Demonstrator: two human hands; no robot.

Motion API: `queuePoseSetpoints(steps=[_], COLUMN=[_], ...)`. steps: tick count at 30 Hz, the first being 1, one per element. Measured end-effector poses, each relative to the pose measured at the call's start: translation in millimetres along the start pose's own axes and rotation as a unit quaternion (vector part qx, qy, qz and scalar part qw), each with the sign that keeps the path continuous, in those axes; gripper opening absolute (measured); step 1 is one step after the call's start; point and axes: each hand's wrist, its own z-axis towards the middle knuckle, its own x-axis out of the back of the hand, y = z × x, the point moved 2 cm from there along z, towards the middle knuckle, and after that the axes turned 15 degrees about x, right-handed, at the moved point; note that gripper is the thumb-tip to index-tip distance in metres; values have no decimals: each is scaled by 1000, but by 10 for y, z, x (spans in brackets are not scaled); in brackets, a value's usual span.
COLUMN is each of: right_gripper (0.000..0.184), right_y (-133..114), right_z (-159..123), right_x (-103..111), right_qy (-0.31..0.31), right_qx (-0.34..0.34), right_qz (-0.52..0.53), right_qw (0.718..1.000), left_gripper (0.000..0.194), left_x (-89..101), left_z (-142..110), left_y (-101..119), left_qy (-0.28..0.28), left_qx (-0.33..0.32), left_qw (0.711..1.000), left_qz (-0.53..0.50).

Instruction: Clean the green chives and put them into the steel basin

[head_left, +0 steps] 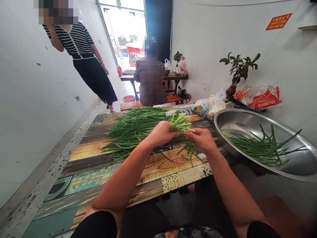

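Observation:
My left hand point(163, 134) is closed round a bunch of garlic chives point(181, 123), whose pale stem ends point right toward my other hand. At those ends my right hand point(201, 138) has its thumb and fingers pinched together, with some thin green strands hanging just below. Whether the right fingers grip one stem or several is too small to tell. A large pile of long green chives point(133, 124) spreads over the table to the left of and behind my hands. More chives point(260, 148) lie in a wide steel basin point(247, 114) on the right.
The patterned table point(99, 175) reaches toward me. Plastic bags point(210, 105), a red package point(264, 99) and a potted plant point(237, 66) stand behind the basin. One person point(79, 46) stands at the far left; another point(151, 82) sits at a farther table with their back to me.

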Motion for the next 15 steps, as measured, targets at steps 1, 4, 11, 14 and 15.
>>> queuePoseSetpoints(steps=[1, 4, 11, 14, 15], right_gripper=[31, 34, 58, 39, 35], right_y=[10, 49, 73, -37, -77], right_z=[2, 9, 4, 4, 0], right_x=[22, 102, 191, 102, 70], right_qy=[3, 33, 84, -27, -61], right_qx=[-5, 10, 51, 162, 199], right_qz=[6, -10, -145, -206, -220], right_qw=[1000, 999, 984, 965, 953], left_gripper=[19, 19, 22, 22, 22], left_x=[-2, 3, 31, 27, 28], left_z=[0, 2, 11, 14, 14], left_y=[-2, -12, -50, -48, -45], left_qy=[-2, -1, -3, -10, -13], left_qx=[3, 17, 56, 47, 45], left_qw=[1000, 1000, 998, 998, 998], left_qz=[1, 0, -37, -43, -43])
